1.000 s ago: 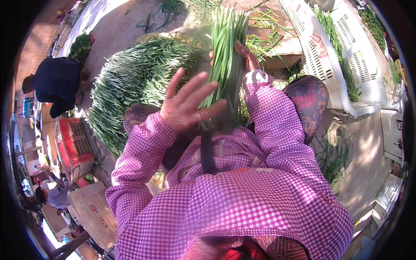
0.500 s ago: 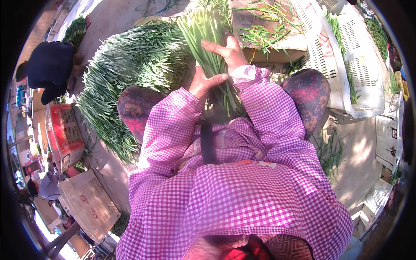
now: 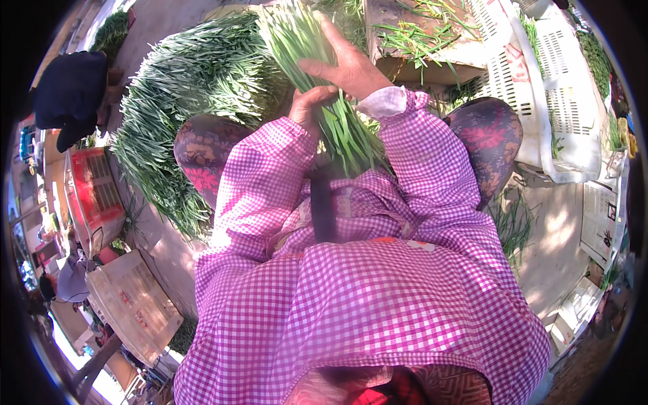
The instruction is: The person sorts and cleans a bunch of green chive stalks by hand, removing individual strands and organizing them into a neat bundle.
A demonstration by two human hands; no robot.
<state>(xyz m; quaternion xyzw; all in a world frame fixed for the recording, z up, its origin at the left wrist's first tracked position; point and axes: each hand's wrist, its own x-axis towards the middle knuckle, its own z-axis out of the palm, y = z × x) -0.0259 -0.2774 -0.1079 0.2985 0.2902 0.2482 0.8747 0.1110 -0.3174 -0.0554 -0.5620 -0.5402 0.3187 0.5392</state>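
Note:
A bunch of garlic chives (image 3: 347, 133) is held up in front of me, its pale stem ends pointing away and its green leaves hanging toward my lap. My left hand (image 3: 312, 106) is closed round the middle of the bunch, thumb across the front. Higher up, my right hand (image 3: 352, 69) grips its right side, thumb over the stems and index finger stretched along them; its other fingers are hidden. Left of my knees, a large heap of chives (image 3: 182, 88) lies with its leaves fanned outward.
Loose chives lie on a low board (image 3: 391, 67) ahead to the right. White plastic crates (image 3: 570, 108) stand at the right. On the left are a red crate (image 3: 98, 192), a pale crate (image 3: 138, 304) and a person in dark clothing (image 3: 71, 91). Scattered leaves (image 3: 513, 219) lie beside my right knee.
Both hands and the bunch have shifted slightly away and to the left. My right hand has turned, its index finger now pointing up along the stems. The hanging leaves look more spread.

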